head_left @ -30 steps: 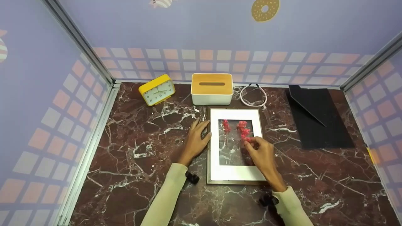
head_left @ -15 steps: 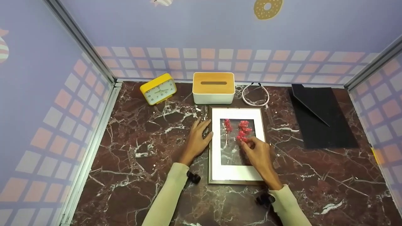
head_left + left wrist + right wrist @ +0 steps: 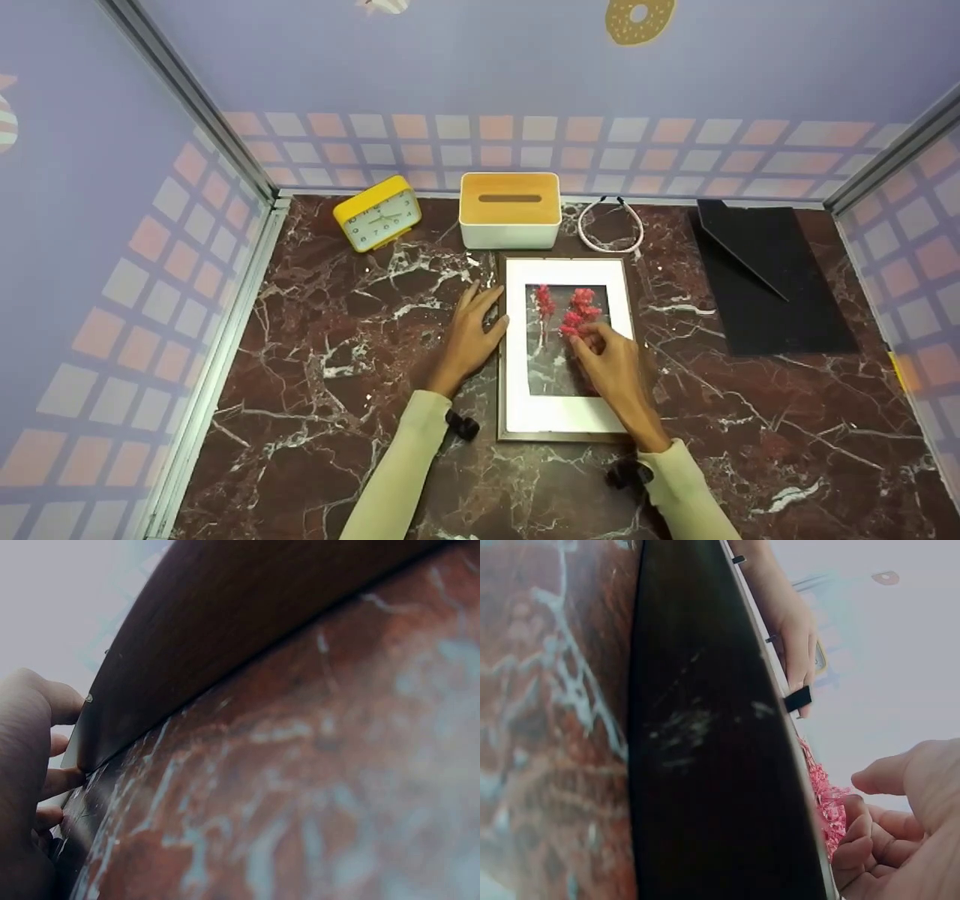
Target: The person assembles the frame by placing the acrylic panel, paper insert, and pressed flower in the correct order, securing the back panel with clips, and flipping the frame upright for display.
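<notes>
A brown-edged picture frame (image 3: 504,360) with a white mat lies on the table, its middle window showing the marbled surface. Inside the window a thin sprig of red dried flowers (image 3: 544,300) lies at the left. A fuller bunch of red flowers (image 3: 583,301) lies at the upper right. My right hand (image 3: 613,367) pinches the lower end of that bunch between thumb and fingertips; in the right wrist view the pink blossoms (image 3: 826,802) sit right at the fingers. My left hand (image 3: 471,337) rests beside the frame, fairly straight fingers touching its left edge.
Behind the frame stand a yellow alarm clock (image 3: 379,216), a tissue box (image 3: 510,236) with a wooden lid, and a pale headband (image 3: 642,229). A black backing board (image 3: 787,315) with its stand flap lies at the right. Patterned walls enclose the marbled table (image 3: 337,450).
My right hand has shifted slightly left over the frame, and the lower end of the red flowers has swung left with it. The left hand keeps its place.
</notes>
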`<state>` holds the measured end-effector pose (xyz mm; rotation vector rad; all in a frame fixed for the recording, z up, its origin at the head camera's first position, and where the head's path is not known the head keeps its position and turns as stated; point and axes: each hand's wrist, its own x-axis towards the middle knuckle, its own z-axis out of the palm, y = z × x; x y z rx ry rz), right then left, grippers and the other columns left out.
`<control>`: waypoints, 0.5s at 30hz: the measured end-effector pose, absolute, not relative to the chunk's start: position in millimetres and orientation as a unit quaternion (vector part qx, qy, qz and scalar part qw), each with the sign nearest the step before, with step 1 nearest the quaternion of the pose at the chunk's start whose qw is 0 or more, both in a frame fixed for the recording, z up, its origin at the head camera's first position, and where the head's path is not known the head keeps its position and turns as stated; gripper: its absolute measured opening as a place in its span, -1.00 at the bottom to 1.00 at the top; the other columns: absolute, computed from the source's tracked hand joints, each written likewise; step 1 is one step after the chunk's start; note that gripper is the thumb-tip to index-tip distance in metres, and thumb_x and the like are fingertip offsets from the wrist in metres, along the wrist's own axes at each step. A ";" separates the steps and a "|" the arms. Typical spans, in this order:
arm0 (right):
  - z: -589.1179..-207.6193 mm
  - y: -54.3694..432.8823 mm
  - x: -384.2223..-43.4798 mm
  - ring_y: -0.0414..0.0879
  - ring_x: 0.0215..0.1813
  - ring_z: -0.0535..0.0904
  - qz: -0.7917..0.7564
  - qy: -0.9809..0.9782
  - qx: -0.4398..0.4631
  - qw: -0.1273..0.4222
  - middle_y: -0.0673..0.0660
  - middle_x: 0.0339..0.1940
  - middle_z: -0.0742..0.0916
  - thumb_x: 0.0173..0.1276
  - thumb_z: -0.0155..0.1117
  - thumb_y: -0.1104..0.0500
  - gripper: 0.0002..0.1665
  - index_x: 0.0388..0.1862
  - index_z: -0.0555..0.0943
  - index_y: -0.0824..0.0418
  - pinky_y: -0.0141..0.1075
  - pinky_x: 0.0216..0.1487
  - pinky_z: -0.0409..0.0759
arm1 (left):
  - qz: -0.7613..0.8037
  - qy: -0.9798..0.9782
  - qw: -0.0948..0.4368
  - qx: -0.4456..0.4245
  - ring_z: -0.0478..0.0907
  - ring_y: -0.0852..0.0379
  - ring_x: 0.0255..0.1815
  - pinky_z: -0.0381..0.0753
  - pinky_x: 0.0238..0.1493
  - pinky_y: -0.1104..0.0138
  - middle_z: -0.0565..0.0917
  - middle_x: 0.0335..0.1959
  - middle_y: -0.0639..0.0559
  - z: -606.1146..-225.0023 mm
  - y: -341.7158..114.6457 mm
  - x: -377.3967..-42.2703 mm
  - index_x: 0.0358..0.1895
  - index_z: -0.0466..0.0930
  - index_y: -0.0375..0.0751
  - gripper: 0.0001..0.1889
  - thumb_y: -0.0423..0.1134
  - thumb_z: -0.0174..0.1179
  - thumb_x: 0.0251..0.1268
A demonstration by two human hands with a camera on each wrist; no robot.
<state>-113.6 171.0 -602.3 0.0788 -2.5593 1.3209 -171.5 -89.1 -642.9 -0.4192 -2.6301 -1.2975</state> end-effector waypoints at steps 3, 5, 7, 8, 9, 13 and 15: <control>-600.8 176.9 -112.9 -0.19 -0.48 0.59 0.464 -0.874 0.030 0.141 0.05 -0.48 0.78 0.40 0.58 0.33 -0.88 -0.12 0.84 0.32 -0.51 -0.45 0.46 | -0.434 -0.884 0.094 -0.143 0.23 -0.36 0.72 0.16 0.73 -0.20 0.63 0.49 -0.23 -643.5 -89.3 -171.5 0.53 0.58 -0.30 -0.43 -0.21 0.33 0.52; -599.4 182.9 -112.7 -0.18 -0.47 0.59 0.471 -0.869 0.030 0.152 0.07 -0.48 0.79 0.39 0.58 0.35 -0.87 -0.10 0.84 0.33 -0.54 -0.44 0.44 | -0.435 -0.884 0.095 -0.143 0.24 -0.36 0.72 0.17 0.72 -0.21 0.63 0.49 -0.24 -643.5 -89.3 -171.3 0.52 0.59 -0.30 -0.43 -0.21 0.34 0.52; -598.5 191.2 -112.8 -0.16 -0.45 0.61 0.473 -0.865 0.028 0.165 0.09 -0.47 0.80 0.38 0.57 0.38 -0.87 -0.11 0.84 0.35 -0.56 -0.41 0.44 | -0.437 -0.882 0.097 -0.145 0.24 -0.36 0.72 0.18 0.72 -0.21 0.63 0.49 -0.24 -643.8 -89.4 -171.2 0.51 0.59 -0.30 -0.43 -0.21 0.34 0.52; -598.4 196.1 -112.8 -0.17 -0.45 0.61 0.475 -0.863 0.026 0.169 0.10 -0.47 0.80 0.38 0.57 0.39 -0.88 -0.12 0.83 0.36 -0.57 -0.40 0.45 | -0.438 -0.882 0.098 -0.145 0.24 -0.36 0.72 0.18 0.72 -0.21 0.63 0.49 -0.25 -643.8 -89.3 -171.2 0.51 0.59 -0.31 -0.44 -0.21 0.34 0.52; -598.4 201.4 -112.7 -0.18 -0.44 0.61 0.478 -0.861 0.023 0.173 0.11 -0.46 0.80 0.38 0.56 0.40 -0.88 -0.13 0.83 0.38 -0.58 -0.38 0.45 | -0.439 -0.881 0.096 -0.145 0.24 -0.36 0.72 0.18 0.72 -0.21 0.63 0.49 -0.25 -643.7 -89.3 -171.2 0.51 0.59 -0.31 -0.44 -0.21 0.34 0.52; -599.6 223.7 -112.2 -0.25 -0.43 0.60 0.484 -0.855 0.008 0.189 0.15 -0.45 0.80 0.37 0.54 0.43 -0.91 -0.16 0.82 0.40 -0.61 -0.36 0.46 | -0.439 -0.882 0.093 -0.144 0.23 -0.35 0.72 0.17 0.73 -0.18 0.63 0.49 -0.25 -643.3 -89.3 -171.7 0.52 0.59 -0.30 -0.43 -0.22 0.34 0.51; -600.5 234.8 -112.0 -0.29 -0.42 0.59 0.485 -0.852 0.000 0.197 0.18 -0.43 0.80 0.38 0.53 0.44 -0.92 -0.16 0.83 0.41 -0.63 -0.35 0.48 | -0.440 -0.882 0.091 -0.142 0.23 -0.35 0.72 0.17 0.73 -0.18 0.62 0.49 -0.24 -642.9 -89.4 -172.0 0.53 0.58 -0.30 -0.42 -0.22 0.35 0.51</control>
